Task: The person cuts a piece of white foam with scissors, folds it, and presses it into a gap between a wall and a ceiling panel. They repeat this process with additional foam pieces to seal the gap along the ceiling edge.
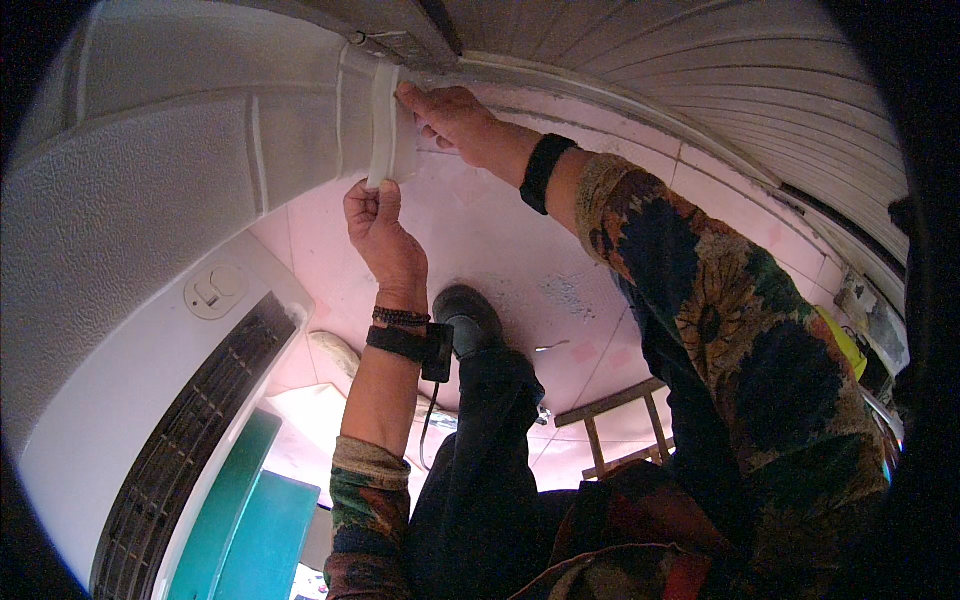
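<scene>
A pale, flat strip (383, 125), which looks like wide tape or plastic trim, runs along the end of a white textured appliance panel (180, 160). At the strip's lower end, my left hand (380, 225) is closed, thumb and fingers pinching it. My right hand (455, 120) is beside its upper part, thumb and index finger pinched at the strip's right edge, the other fingers curled. A thin translucent flap (405, 150) shows between the strip and the floor. What lies under my fingertips is hidden.
Beyond my right hand rises a ribbed, shutter-like surface (760, 100). The appliance has a dark vent grille (190, 450) and a round fitting (215, 291). Teal panels (265, 530) stand lower left. My shoe (467, 318) rests on pink floor tiles (500, 230), near a wooden frame (610, 405).
</scene>
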Demonstrator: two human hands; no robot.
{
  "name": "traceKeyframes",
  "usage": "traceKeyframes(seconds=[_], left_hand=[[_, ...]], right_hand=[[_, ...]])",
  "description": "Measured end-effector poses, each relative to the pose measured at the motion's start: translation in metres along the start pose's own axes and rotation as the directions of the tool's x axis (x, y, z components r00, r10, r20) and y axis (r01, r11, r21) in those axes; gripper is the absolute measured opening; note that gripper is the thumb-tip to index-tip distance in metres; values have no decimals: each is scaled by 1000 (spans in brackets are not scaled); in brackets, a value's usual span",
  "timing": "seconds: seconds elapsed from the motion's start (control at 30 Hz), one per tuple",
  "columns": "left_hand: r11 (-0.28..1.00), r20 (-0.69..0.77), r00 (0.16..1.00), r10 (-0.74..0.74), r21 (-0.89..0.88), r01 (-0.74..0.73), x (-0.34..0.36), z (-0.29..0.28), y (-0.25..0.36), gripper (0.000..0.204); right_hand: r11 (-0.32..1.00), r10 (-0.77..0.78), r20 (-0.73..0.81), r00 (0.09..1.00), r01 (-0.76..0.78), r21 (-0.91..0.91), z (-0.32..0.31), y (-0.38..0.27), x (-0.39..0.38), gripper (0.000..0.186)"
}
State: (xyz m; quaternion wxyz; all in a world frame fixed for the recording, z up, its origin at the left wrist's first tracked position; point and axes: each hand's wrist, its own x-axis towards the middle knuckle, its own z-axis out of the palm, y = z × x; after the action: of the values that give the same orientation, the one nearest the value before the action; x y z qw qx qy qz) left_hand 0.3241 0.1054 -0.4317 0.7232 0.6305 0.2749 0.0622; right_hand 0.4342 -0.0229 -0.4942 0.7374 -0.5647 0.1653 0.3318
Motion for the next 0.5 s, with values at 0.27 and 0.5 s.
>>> traceKeyframes(seconds=[0.27,0.5], left_hand=[[999,-2,1000,-20,-32,20,2,-1,-1,11],[999,-5,1000,-20,-32,20,3,-1,-2,12]], right_hand=[[1000,-4,-61,998,3,-22,4,2,5,63],[994,-105,-57,993,105,8,8,-6,-1,61]])
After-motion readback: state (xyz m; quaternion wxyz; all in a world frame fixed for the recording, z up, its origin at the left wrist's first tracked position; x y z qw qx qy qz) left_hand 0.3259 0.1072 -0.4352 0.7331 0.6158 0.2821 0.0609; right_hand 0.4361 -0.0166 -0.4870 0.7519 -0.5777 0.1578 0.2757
